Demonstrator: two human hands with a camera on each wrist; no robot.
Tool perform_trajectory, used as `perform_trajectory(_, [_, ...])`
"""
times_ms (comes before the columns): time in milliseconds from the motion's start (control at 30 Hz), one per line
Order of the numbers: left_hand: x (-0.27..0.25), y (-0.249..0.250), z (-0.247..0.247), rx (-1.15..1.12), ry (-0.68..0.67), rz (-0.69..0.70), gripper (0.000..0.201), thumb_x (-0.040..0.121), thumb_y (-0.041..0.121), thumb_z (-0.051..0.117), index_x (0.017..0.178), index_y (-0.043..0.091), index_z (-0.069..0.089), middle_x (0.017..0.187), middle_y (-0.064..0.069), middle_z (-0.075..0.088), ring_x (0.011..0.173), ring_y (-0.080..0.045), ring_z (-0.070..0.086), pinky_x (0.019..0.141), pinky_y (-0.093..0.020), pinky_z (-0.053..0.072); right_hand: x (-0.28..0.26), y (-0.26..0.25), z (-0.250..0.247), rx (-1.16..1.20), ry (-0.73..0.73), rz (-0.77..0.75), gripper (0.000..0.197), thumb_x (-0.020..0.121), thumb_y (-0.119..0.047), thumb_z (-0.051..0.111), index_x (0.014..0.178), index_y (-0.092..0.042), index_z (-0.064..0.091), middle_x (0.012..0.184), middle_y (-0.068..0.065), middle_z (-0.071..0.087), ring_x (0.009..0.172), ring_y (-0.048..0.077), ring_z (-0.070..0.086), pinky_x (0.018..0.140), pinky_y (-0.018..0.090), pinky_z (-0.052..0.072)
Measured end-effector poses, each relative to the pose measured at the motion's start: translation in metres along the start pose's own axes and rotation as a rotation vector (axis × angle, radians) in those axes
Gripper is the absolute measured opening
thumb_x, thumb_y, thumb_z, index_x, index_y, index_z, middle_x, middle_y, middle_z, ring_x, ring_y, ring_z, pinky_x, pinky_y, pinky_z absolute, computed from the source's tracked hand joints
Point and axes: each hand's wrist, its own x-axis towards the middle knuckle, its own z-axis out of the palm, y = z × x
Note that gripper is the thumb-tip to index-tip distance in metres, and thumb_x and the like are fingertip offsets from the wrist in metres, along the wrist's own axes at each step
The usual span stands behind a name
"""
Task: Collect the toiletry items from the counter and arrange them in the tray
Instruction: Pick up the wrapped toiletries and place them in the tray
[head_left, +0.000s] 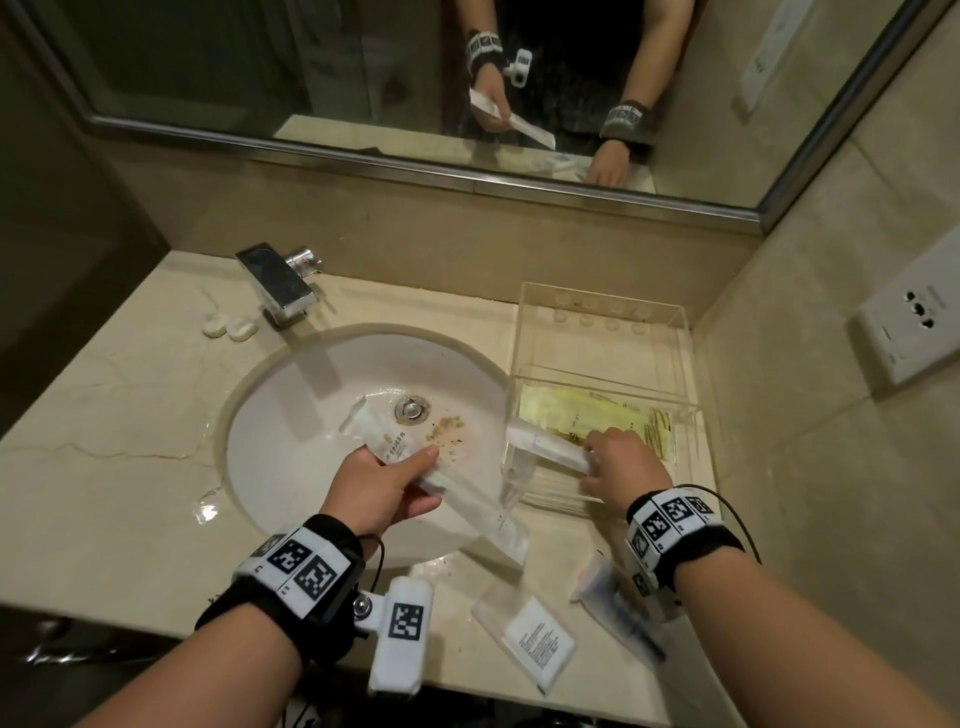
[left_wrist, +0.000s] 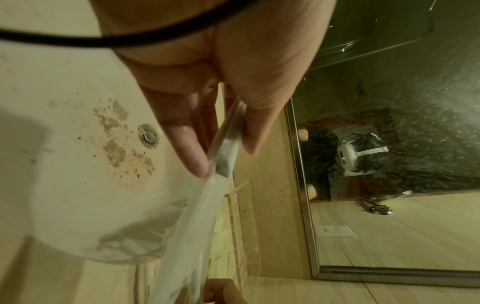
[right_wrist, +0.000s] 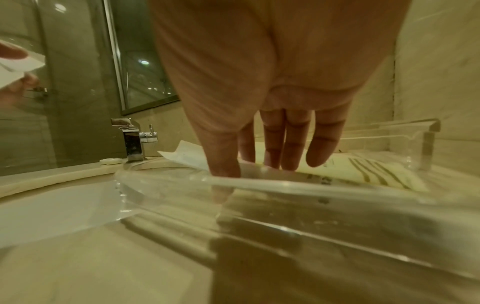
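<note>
Beige marble worktop (head_left: 130, 374) wraps a round sink (head_left: 291, 415) and ends at tiled walls behind and on the right, with a mirror (head_left: 363, 78) above the back wall. Tight in the right corner sits a clear tray (head_left: 675, 332), its left wall just beside the sink rim, its far part bare, a yellow packet (head_left: 587, 415) lying in its near part. Open worktop lies left of the sink; along the front edge it is narrow and carries a flat sachet (head_left: 537, 636) and a dark packet (head_left: 618, 597), close together. A tap (head_left: 275, 286) stands behind the sink, with two small white caps (head_left: 228, 327) to its left. The left hand (head_left: 379, 493) hovers over the sink, thumb and fingers pinching a long white sachet (head_left: 441, 473) that slants from near the drain toward the front edge. The right hand (head_left: 626, 470) reaches over the tray's near wall, fingers straight and pointing down, thumb against them, pinching a second white sachet (head_left: 545, 444) whose far end juts out over the tray's left wall.
</note>
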Motion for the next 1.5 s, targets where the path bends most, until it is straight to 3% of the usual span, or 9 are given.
perform_trajectory(167, [0.001,-0.002,0.001,0.001,-0.009,-0.016,0.021,0.083,0.007,0.072,0.100,-0.004,0.067,0.093,-0.020,0.073,0.068,-0.025,0.072,0.057,-0.030,0.061,-0.006,0.004,0.004,-0.083,0.052,-0.064,0.019,0.090,-0.021,0.056,0.108,-0.019,0.056,0.095,0.001,0.060,0.087,0.020,0.052,0.074,0.033,0.050])
perform_trajectory(433, [0.000,-0.002,-0.004,-0.011,-0.008,-0.017,0.021,0.083,0.006,0.071,0.101,-0.004,0.067,0.089,-0.017,0.073,0.065,-0.023,0.071,0.055,-0.028,0.061,0.004,0.002,0.003,-0.187,-0.009,-0.044,0.024,0.086,-0.006,0.054,0.107,-0.017,0.061,0.099,0.004,0.057,0.093,0.024,0.052,0.075,0.033,0.047])
perform_trajectory(733, [0.003,-0.003,-0.002,-0.024,-0.007,-0.029,0.022,0.083,0.006,0.071,0.102,-0.004,0.066,0.090,-0.017,0.073,0.065,-0.022,0.072,0.053,-0.028,0.061,0.005,0.000,0.000,-0.131,0.008,-0.011,0.023,0.086,-0.006,0.053,0.108,-0.013,0.051,0.094,0.005,0.055,0.072,0.021,0.048,0.060,0.031,0.043])
perform_trajectory(867, [0.004,-0.003,-0.001,-0.008,-0.004,-0.032,0.022,0.083,0.006,0.071,0.103,-0.002,0.067,0.094,-0.017,0.074,0.071,-0.025,0.072,0.055,-0.028,0.061,0.003,0.000,0.004,-0.172,0.008,-0.072,0.015,0.089,-0.013,0.051,0.104,-0.013,0.057,0.095,0.004,0.056,0.077,0.021,0.046,0.060,0.029,0.037])
perform_trajectory(1067, [0.001,-0.003,0.004,-0.015,-0.024,-0.033,0.018,0.084,0.005,0.071,0.100,-0.002,0.068,0.094,-0.018,0.073,0.071,-0.024,0.072,0.056,-0.028,0.061,0.003,-0.001,0.000,-0.173,0.018,-0.106,0.022,0.087,-0.012,0.054,0.108,-0.017,0.059,0.097,0.002,0.058,0.089,0.022,0.054,0.069,0.029,0.043])
perform_trajectory(1200, [0.004,-0.003,0.010,-0.048,-0.054,-0.046,0.020,0.087,0.009,0.067,0.101,-0.005,0.064,0.091,-0.017,0.072,0.072,-0.026,0.071,0.058,-0.029,0.061,-0.006,-0.009,-0.008,-0.007,0.124,-0.053,0.020,0.092,-0.024,0.054,0.108,-0.015,0.060,0.099,0.003,0.061,0.090,0.022,0.056,0.074,0.032,0.049])
perform_trajectory(1267, [0.008,-0.004,0.016,-0.082,-0.061,-0.073,0.016,0.090,0.008,0.062,0.100,-0.004,0.061,0.085,-0.016,0.069,0.067,-0.026,0.071,0.060,-0.031,0.062,-0.019,-0.018,-0.016,0.197,0.143,-0.040,0.019,0.094,-0.031,0.053,0.105,-0.017,0.061,0.096,-0.001,0.062,0.085,0.015,0.058,0.073,0.026,0.050])
perform_trajectory(1367, [0.012,-0.007,0.031,-0.151,-0.097,-0.119,0.006,0.093,0.003,0.053,0.092,-0.002,0.055,0.077,-0.016,0.064,0.061,-0.025,0.071,0.068,-0.037,0.062,-0.042,-0.037,-0.026,0.406,0.074,-0.155,0.019,0.093,-0.040,0.054,0.097,-0.024,0.062,0.090,-0.011,0.062,0.079,0.004,0.056,0.069,0.016,0.044])
perform_trajectory(1500, [0.017,-0.017,0.060,-0.172,-0.178,-0.142,0.015,0.093,0.004,0.057,0.103,-0.007,0.054,0.090,-0.023,0.069,0.074,-0.029,0.073,0.071,-0.037,0.062,-0.058,-0.047,-0.030,0.456,0.032,-0.235,0.032,0.083,-0.049,0.063,0.106,-0.027,0.059,0.101,-0.013,0.062,0.087,0.005,0.057,0.074,0.020,0.045])
